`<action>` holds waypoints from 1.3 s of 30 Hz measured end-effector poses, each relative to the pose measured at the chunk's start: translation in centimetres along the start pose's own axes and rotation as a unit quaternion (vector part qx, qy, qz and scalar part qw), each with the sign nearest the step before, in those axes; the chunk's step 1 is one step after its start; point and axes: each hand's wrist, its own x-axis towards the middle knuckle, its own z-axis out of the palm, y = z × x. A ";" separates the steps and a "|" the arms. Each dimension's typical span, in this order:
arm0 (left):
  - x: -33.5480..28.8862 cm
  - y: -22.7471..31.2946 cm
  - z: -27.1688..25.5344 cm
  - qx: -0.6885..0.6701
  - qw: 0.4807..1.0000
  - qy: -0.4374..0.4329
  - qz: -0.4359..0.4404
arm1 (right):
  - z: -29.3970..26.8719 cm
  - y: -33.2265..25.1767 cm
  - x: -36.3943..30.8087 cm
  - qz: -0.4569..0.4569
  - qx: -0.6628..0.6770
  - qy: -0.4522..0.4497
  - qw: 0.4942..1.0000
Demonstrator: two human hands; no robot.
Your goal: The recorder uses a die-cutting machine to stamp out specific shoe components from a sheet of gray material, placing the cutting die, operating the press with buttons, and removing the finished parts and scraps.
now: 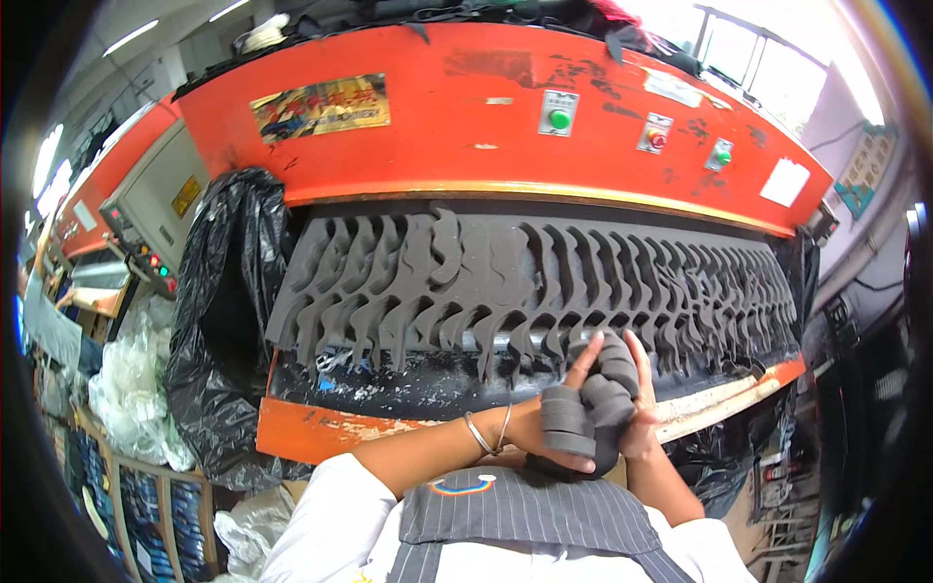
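grey foam pieces (567,420) held at chest

left hand (531,428) and right hand (640,423) curled around them, 1 per side, just beyond the apron (535,515). cut foam sheet (501,257) lies farther back, on black bed (428,394).

Left fingers (582,362) partly behind grey pieces (609,398)

In front of the orange machine (418,155), the left grip (533,428) and right grip (639,418) clasp dark grey foam pieces (567,420) together. Under the machine's front panel lies a grey foam sheet (498,260) cut into wavy strips. At the machine's left end hangs a black plastic bag (216,330); beyond it stands a control cabinet (155,189).
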 end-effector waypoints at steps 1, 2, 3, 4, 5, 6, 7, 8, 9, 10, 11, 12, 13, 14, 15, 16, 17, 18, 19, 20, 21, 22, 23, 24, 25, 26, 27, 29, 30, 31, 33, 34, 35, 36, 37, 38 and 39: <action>0.6 0.0 -0.8 0.183 0.979 -0.013 0.092 | -0.1 0.2 0.8 -0.022 -0.064 -0.005 0.998; 0.8 -0.1 -1.6 0.358 0.916 -0.019 0.182 | -0.1 0.4 1.9 -0.042 -0.124 -0.014 0.991; 0.4 -0.4 -2.4 0.454 0.860 -0.003 0.235 | 0.0 0.0 3.4 -0.100 -0.286 -0.058 0.951; 0.5 -0.2 -2.3 0.451 0.860 -0.017 0.239 | -0.1 2.0 4.4 -0.140 -0.318 -0.058 0.936; -0.3 0.1 -1.7 0.346 0.888 0.153 0.260 | 0.7 2.4 5.3 -0.169 -0.275 -0.094 0.942; -1.2 0.1 -1.3 0.229 0.880 0.319 0.268 | 1.8 2.9 6.2 -0.198 -0.231 -0.130 0.944; -2.5 -0.8 -1.8 0.308 0.857 0.345 0.229 | 2.9 3.3 6.5 -0.201 -0.214 -0.164 0.942; -4.2 -1.7 -3.0 0.387 0.824 0.370 0.185 | 4.4 4.3 7.0 -0.204 -0.192 -0.200 0.939; -5.9 -1.2 -4.0 0.517 0.770 0.332 0.171 | 5.8 5.0 7.5 -0.214 -0.168 -0.237 0.933; -5.6 1.5 -4.0 0.485 0.789 0.321 0.195 | 6.9 5.3 8.3 -0.149 -0.111 -0.312 0.932; -7.0 1.4 -3.9 0.663 0.641 0.325 0.210 | 8.4 5.8 9.0 -0.121 -0.086 -0.342 0.928; -8.5 1.8 -3.2 0.591 0.697 0.367 0.174 | 9.8 6.8 9.9 -0.093 -0.062 -0.373 0.921; -9.9 2.0 -2.9 0.612 0.674 0.378 0.168 | 10.9 7.8 11.6 -0.080 -0.048 -0.332 0.939; -11.5 2.2 -2.7 0.635 0.647 0.391 0.159 | 11.9 8.8 13.9 -0.068 -0.028 -0.295 0.953; -13.0 2.6 -2.5 0.642 0.641 0.392 0.154 | 11.9 9.2 16.5 -0.031 -0.140 -0.200 0.969; -14.3 3.3 -2.2 0.613 0.651 0.426 0.139 | 11.5 9.8 18.7 0.008 -0.249 -0.100 0.963; -14.9 4.2 -1.8 0.582 0.662 0.454 0.128 | 10.2 13.6 20.6 0.005 -0.386 -0.015 0.922; -15.3 5.3 -1.2 0.586 0.660 0.454 0.126 | 8.8 17.1 22.1 0.005 -0.512 0.067 0.857; -16.1 6.5 -0.6 0.588 0.639 0.481 0.120 | 8.2 17.8 23.0 0.089 -0.532 0.000 0.842; -16.8 7.1 -0.2 0.589 0.619 0.506 0.118 | 7.6 18.0 23.7 0.170 -0.550 -0.064 0.816; -18.8 6.5 -0.4 0.592 0.614 0.510 0.113 | 7.6 18.5 24.1 0.223 -0.516 -0.030 0.827; -22.0 5.7 -0.1 0.581 0.591 0.555 0.073 | 8.1 18.8 24.3 0.274 -0.478 -0.001 0.835; -23.9 5.7 1.0 0.567 0.559 0.605 0.026 | 9.1 18.0 24.5 0.275 -0.462 -0.040 0.842; -25.0 5.6 1.9 0.570 0.543 0.616 0.011 | 9.7 17.1 25.2 0.278 -0.446 -0.079 0.847; -25.0 5.7 1.5 0.536 0.552 0.638 0.025 | 8.1 17.4 26.2 0.280 -0.459 -0.093 0.838; -25.2 6.0 1.8 0.506 0.552 0.662 0.033 | 6.9 17.9 26.9 0.278 -0.466 -0.117 0.832; -26.5 5.0 2.2 0.456 0.546 0.701 0.045 | 7.2 17.6 26.8 0.315 -0.393 -0.086 0.859; -26.9 5.9 2.2 0.506 0.553 0.660 0.054 | 6.3 16.7 26.7 0.377 -0.239 -0.056 0.893; -26.7 6.4 1.9 0.548 0.572 0.606 0.071 | 5.8 16.7 26.9 0.400 -0.159 -0.061 0.900; -26.8 6.3 1.8 0.554 0.560 0.613 0.067 | 6.0 17.0 26.9 0.420 -0.088 -0.055 0.901; -26.7 6.0 1.7 0.576 0.580 0.575 0.037 | 5.8 19.2 26.1 0.421 0.006 -0.025 0.907; -25.7 5.7 1.2 0.575 0.581 0.575 0.039 | 5.6 19.8 25.3 0.419 0.005 -0.023 0.907; -24.4 5.7 1.2 0.467 0.633 0.614 0.064 | 5.9 20.0 24.5 0.337 -0.022 0.003 0.941; -23.7 5.7 1.3 0.351 0.678 0.640 0.090 | 6.0 20.1 23.6 0.252 -0.048 0.032 0.966; -23.7 5.4 1.0 0.354 0.676 0.639 0.093 | 5.9 18.9 22.5 0.169 -0.071 0.041 0.982; -23.8 4.8 0.3 0.328 0.706 0.620 0.098 | 6.4 18.1 21.0 0.077 -0.092 0.090 0.989; -24.1 4.3 -0.1 0.299 0.733 0.603 0.098 | 7.3 15.8 19.3 0.058 -0.076 0.060 0.994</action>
